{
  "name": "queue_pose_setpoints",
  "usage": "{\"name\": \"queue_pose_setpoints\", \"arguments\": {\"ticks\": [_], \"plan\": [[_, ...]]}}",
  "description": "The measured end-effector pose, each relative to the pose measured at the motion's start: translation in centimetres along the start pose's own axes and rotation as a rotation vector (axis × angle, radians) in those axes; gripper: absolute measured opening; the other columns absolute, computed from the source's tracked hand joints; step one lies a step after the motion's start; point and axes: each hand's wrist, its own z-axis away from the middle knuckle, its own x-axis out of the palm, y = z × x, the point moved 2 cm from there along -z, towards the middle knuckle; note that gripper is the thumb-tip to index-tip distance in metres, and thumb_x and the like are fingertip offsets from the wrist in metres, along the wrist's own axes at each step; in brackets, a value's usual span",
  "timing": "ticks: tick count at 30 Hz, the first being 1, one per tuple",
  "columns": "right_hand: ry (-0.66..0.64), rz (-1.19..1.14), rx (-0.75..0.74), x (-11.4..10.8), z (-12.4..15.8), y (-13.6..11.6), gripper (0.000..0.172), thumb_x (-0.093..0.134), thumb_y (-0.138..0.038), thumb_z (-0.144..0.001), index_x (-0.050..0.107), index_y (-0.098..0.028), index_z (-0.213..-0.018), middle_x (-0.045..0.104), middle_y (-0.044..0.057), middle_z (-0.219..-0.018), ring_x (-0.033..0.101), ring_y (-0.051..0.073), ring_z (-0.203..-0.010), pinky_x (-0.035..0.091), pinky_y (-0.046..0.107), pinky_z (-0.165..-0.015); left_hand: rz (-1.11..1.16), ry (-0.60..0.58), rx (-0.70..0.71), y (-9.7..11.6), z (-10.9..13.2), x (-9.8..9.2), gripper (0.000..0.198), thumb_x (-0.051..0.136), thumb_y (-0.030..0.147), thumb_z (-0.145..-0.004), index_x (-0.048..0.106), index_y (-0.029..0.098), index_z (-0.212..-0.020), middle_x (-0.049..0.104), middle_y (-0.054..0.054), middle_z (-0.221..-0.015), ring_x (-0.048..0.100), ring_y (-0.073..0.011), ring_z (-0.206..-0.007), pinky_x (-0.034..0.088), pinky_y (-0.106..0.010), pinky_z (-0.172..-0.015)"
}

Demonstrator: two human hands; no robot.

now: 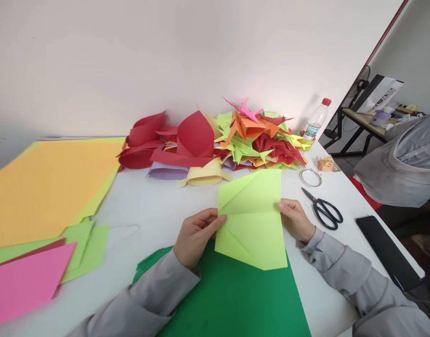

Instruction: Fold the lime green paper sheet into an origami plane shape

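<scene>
A light-green sheet of paper [252, 229] with crease lines is held up between both hands above the table. My left hand [197, 236] pinches its left edge, thumb in front and fingers partly behind. My right hand [295, 217] grips the right edge near mid-height, some fingertips hidden behind the sheet. Below the sheet, a large dark-green paper [229, 299] lies on the table. Black-handled scissors [323, 209] rest just right of my right hand, their blades pointing up and left.
Folded paper shapes [250, 140] and curled red paper pieces [196, 135] pile against the wall. Orange sheets [56, 182] and a pink sheet [32, 285] lie left. At right are a tape roll [310, 177], a bottle [315, 124], a wrapped snack [325, 164] and a black phone-like slab [387, 252].
</scene>
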Motion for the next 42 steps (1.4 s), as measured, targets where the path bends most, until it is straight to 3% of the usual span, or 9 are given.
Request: {"name": "queue_pose_setpoints", "arguments": {"ticks": [4, 8, 20, 27, 33, 42], "plan": [[0.053, -0.073, 0.026, -0.44, -0.08, 0.31, 0.035, 0.077, -0.05, -0.067, 0.073, -0.017, -0.077, 0.068, 0.002, -0.059, 0.059, 0.013, -0.048, 0.045, 0.024, -0.048, 0.031, 0.054, 0.01, 0.0, -0.12, -0.09, 0.03, 0.081, 0.041, -0.062, 0.068, 0.017, -0.075, 0.068, -0.001, -0.063, 0.06, -0.0131, -0.052, 0.049, -0.021, -0.046], [-0.009, 0.037, 0.004, -0.38, 0.0, 0.47, 0.033, 0.082, -0.037, -0.064, 0.073, -0.018, -0.089, 0.071, 0.002, -0.068, 0.06, 0.013, -0.054, 0.047, 0.026, -0.056, 0.033, 0.062, -0.007, 0.24, -0.05, 0.05, 0.031, 0.082, 0.042, -0.06, 0.068, 0.017, -0.074, 0.067, 0.0, -0.061, 0.059, -0.013, -0.051, 0.05, -0.021, -0.046], [0.012, 0.042, 0.017, -0.32, 0.09, 0.44, 0.029, 0.079, -0.038, -0.068, 0.073, -0.018, -0.088, 0.074, 0.004, -0.075, 0.066, 0.015, -0.061, 0.05, 0.026, -0.059, -0.004, 0.034, 0.001, 0.48, 0.14, 0.23, 0.032, 0.081, 0.044, -0.06, 0.064, 0.017, -0.062, 0.063, 0.001, -0.054, 0.058, -0.0132, -0.047, 0.048, -0.022, -0.044], [0.04, 0.017, 0.021, -0.43, -0.03, 0.59, 0.029, 0.08, -0.038, -0.067, 0.073, -0.018, -0.086, 0.074, 0.003, -0.074, 0.066, 0.015, -0.059, 0.052, 0.026, -0.059, 0.013, -0.027, -0.054, 0.21, 0.09, 0.17, 0.04, 0.081, 0.046, -0.06, 0.072, 0.015, -0.084, 0.072, -0.005, -0.069, 0.067, -0.0218, -0.059, 0.057, -0.033, -0.054], [-0.04, -0.019, 0.057, -0.26, 0.04, 0.52, 0.03, 0.08, -0.034, -0.068, 0.073, -0.019, -0.092, 0.075, 0.004, -0.081, 0.069, 0.017, -0.065, 0.054, 0.031, -0.067, 0.015, -0.069, -0.088, 0.21, 0.12, 0.31, 0.039, 0.08, 0.044, -0.062, 0.074, 0.014, -0.086, 0.072, -0.006, -0.069, 0.066, -0.0208, -0.058, 0.055, -0.03, -0.053], [0.032, -0.046, 0.074, -0.81, -0.26, 0.48, 0.019, 0.077, -0.024, -0.064, 0.075, -0.019, -0.083, 0.072, 0.001, -0.067, 0.063, 0.014, -0.056, 0.051, 0.027, -0.06, 0.129, -0.101, -0.179, 0.89, 0.0, 0.5, 0.04, 0.083, 0.038, -0.057, 0.076, 0.014, -0.089, 0.074, -0.008, -0.074, 0.067, -0.0229, -0.06, 0.055, -0.033, -0.052]]}}
